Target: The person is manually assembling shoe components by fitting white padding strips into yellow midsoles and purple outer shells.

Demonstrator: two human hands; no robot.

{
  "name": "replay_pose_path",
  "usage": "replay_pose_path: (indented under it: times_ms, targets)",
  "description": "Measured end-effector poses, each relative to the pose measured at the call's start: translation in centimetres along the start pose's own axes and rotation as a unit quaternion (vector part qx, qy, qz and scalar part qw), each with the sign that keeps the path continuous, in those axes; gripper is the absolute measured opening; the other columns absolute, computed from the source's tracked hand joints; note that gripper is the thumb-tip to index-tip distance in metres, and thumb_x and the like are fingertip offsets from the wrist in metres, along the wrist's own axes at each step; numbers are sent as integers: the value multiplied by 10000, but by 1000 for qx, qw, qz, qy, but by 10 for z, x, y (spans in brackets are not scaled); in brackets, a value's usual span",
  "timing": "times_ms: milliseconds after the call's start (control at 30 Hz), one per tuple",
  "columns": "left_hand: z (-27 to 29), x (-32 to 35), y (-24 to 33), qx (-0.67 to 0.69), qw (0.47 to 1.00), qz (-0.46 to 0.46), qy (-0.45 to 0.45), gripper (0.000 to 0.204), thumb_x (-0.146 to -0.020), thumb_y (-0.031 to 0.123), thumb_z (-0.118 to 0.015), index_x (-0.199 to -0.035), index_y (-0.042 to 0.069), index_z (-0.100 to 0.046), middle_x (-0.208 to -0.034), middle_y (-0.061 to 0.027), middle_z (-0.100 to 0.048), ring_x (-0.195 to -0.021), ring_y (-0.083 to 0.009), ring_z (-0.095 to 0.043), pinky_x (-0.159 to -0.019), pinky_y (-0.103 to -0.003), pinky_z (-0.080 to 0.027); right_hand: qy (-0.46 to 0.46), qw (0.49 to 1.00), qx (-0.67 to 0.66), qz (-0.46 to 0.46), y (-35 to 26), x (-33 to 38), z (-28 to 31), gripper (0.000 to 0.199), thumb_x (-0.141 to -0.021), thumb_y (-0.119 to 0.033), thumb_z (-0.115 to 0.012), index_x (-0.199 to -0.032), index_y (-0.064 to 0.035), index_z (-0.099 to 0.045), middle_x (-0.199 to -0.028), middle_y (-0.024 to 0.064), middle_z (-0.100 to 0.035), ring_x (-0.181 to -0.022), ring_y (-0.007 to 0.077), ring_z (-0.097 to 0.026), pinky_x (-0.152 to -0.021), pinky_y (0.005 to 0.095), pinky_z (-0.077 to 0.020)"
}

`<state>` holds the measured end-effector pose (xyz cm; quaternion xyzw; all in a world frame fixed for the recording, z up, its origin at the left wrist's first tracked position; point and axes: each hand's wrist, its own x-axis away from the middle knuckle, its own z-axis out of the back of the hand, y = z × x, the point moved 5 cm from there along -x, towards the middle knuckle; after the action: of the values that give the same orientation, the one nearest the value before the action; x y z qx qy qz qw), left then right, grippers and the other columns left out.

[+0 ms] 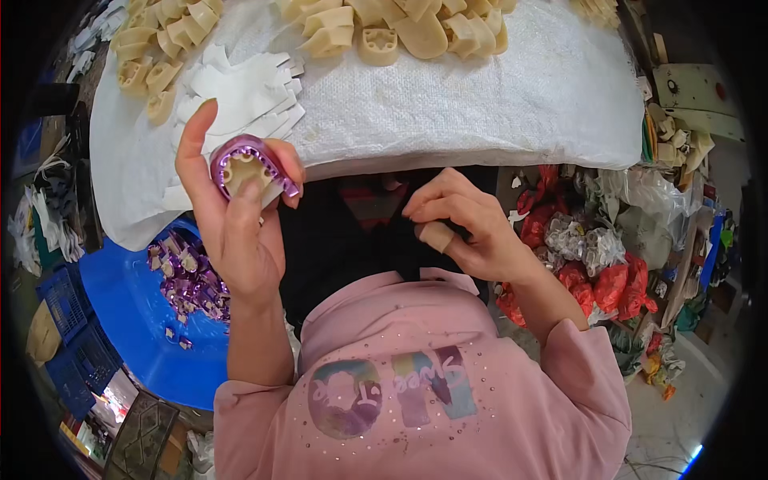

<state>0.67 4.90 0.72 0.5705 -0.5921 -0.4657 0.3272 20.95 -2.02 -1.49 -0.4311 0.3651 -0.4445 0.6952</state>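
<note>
Landmark: the white woven-cloth-covered worktable (480,104), its curved front edge running across the upper half of the view; every place below is told from it.

Left hand: your left hand (232,216) is raised just at the table's front edge, thumb and curled fingers closed around a cream moulded heel-shaped block wrapped in shiny purple foil (250,166), index finger standing free and straight.

Piece in hand: the block's hollow, ribbed face turns toward you; its long axis tilts from upper left down to lower right, the rounded end nearest the table.

Right hand: your right hand (464,228) sits below the table edge, well apart to the right of the block, fingers bunched and pinching at a bandaged fingertip (whether anything small is held there, you cannot tell).

Nearer hand: the left already has the block; the right lies lower, across your dark lap.

Below the edge, left: a blue plastic tub (128,304) holding a heap of purple-foiled pieces (192,280).

On the table: white cut sheets (240,88) just behind the left hand, bare cream blocks (384,32) along the far side.
</note>
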Motion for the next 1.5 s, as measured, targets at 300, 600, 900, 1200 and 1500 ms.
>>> replay_pose_path:
  times_ms: [300,600,900,1200,1500]
  targets:
    - [-2,0,-12,-20,1000,14,2,589,-845,140,-460,-1373,42,-217,-814,-142,-561,-709,-144,-497,-614,-252,-396,-269,942,-191,-62,1,21,-41,171,-784,-61,-640,-949,-41,-602,-873,58,-612,-876,259,-547,-736,362,-459]
    - [1,1,-7,-33,999,22,5,595,-844,136,-479,-1371,34,-224,-808,-140,-556,-701,-145,-494,-615,-248,-397,-100,981,-118,-120,17,29,9,129,-815,-22,-588,-942,-1,-603,-879,109,-595,-817,238,-612,-722,335,-488]
    - [1,2,-5,-80,997,13,17,593,-871,154,-455,-1391,14,-206,-809,-145,-536,-674,-152,-468,-615,-250,-386,-24,810,271,-519,188,245,134,454,-851,-93,-586,-1273,-1,-444,-1076,147,-632,-978,271,-617,-804,399,-498]
    - [-23,1,-6,-78,996,26,-41,548,-921,195,-424,-1399,31,-212,-859,-127,-489,-724,-157,-430,-665,-279,-365,380,776,-263,-430,195,214,102,237,-936,-112,-507,-1143,0,-482,-1025,173,-649,-896,240,-649,-784,328,-490]
    - [-13,4,-14,-75,996,45,-18,535,-923,182,-424,-1396,36,-221,-852,-121,-482,-707,-148,-410,-653,-266,-360,379,774,-350,-367,197,209,106,320,-929,-197,-562,-1177,-23,-458,-1094,170,-615,-917,244,-631,-766,336,-494]
